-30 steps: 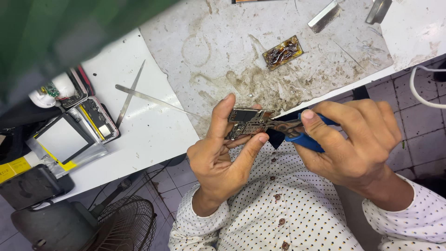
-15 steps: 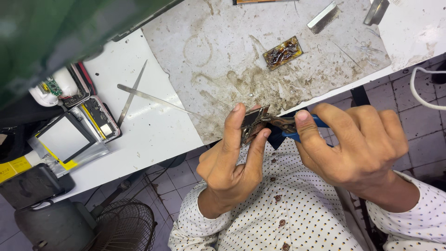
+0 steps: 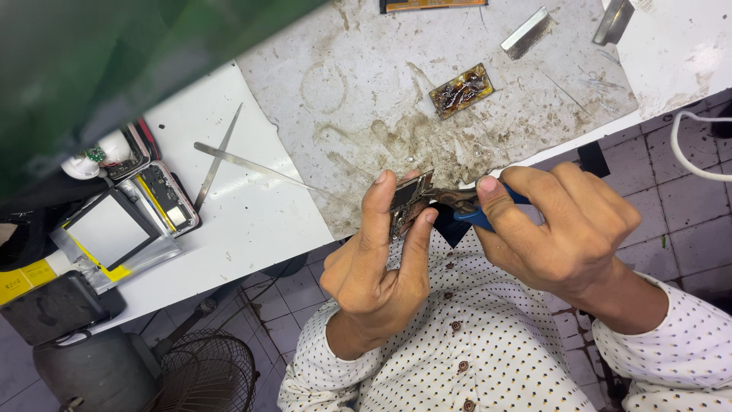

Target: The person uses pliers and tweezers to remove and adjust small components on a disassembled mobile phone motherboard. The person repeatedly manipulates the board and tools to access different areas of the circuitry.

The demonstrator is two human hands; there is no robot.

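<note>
My left hand (image 3: 377,263) pinches a small circuit board (image 3: 402,202) between thumb and forefinger, tilted on edge just off the front edge of the stained grey work mat (image 3: 366,99). My right hand (image 3: 560,233) grips blue-handled pliers (image 3: 465,207), whose rusty jaws touch the board's right side. Both hands hover over my lap, above a white dotted shirt.
A second small brown circuit board (image 3: 460,90) lies on the mat. Two thin metal strips (image 3: 229,156) cross on the white table (image 3: 252,221). Opened phones and a screen (image 3: 114,225) sit at the left. Metal blades (image 3: 528,32) lie at the top. A fan (image 3: 202,374) stands below.
My left hand has turned the board from lying flat to standing on edge, and moved slightly right. The pliers stay at the board's right side.
</note>
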